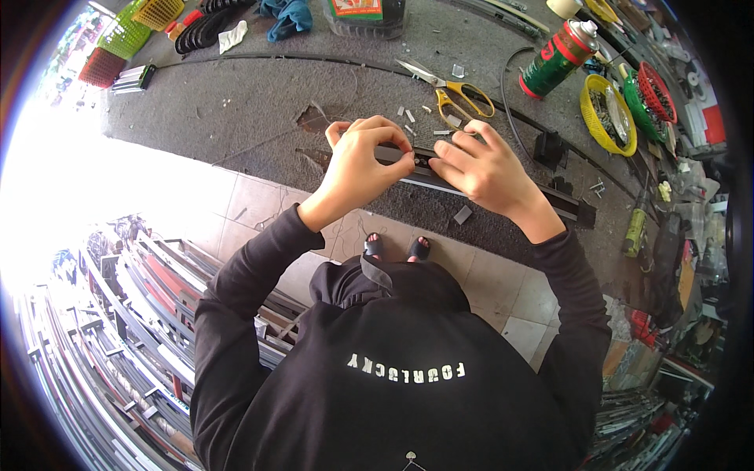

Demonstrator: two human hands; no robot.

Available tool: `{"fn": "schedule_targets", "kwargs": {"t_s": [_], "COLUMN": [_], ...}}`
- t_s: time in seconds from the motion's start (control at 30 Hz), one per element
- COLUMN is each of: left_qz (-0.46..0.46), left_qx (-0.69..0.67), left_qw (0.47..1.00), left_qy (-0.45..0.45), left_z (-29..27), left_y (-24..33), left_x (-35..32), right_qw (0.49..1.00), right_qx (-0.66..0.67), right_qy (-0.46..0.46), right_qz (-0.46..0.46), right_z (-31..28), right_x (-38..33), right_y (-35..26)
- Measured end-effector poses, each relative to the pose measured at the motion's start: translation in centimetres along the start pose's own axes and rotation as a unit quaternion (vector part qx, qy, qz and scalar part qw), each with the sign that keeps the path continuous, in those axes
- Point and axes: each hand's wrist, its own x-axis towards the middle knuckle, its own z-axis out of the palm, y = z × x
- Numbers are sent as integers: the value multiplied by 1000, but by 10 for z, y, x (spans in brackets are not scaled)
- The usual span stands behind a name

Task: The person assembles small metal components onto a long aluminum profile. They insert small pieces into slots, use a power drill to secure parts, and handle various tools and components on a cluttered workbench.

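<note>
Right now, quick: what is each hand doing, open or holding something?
Left hand: fingers pinched shut on the dark metal rail.
Right hand: resting on the same rail, fingertips pressing near the left hand; a full grip cannot be told.

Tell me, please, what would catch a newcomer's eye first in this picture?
Both hands, the left hand and right hand, pinch a long dark rail at the middle of the grey mat. Just beyond lie yellow scissors. A green spray can stands at upper right, beside a yellow basket.
</note>
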Motion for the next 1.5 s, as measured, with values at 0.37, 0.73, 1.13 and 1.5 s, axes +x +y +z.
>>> {"fn": "schedule_targets", "kwargs": {"t_s": [0.37,0.73,1.13,1.5], "left_qz": [21,33,55,78], "left_qx": [25,16,2,13], "left_qw": [999,999,998,996], "left_qy": [-4,1,28,29], "left_z": [-2,0,-3,-8], "left_y": [0,1,0,1], "left_x": [-8,-1,-1,-4], "right_qw": [958,950,945,945], "right_qx": [216,253,273,259], "right_qy": [37,-4,-74,-37], "right_qz": [186,185,164,195], "right_z": [-14,2,-3,0], "right_x": [9,8,14,15], "right_y": [-5,-2,6,-2]}}
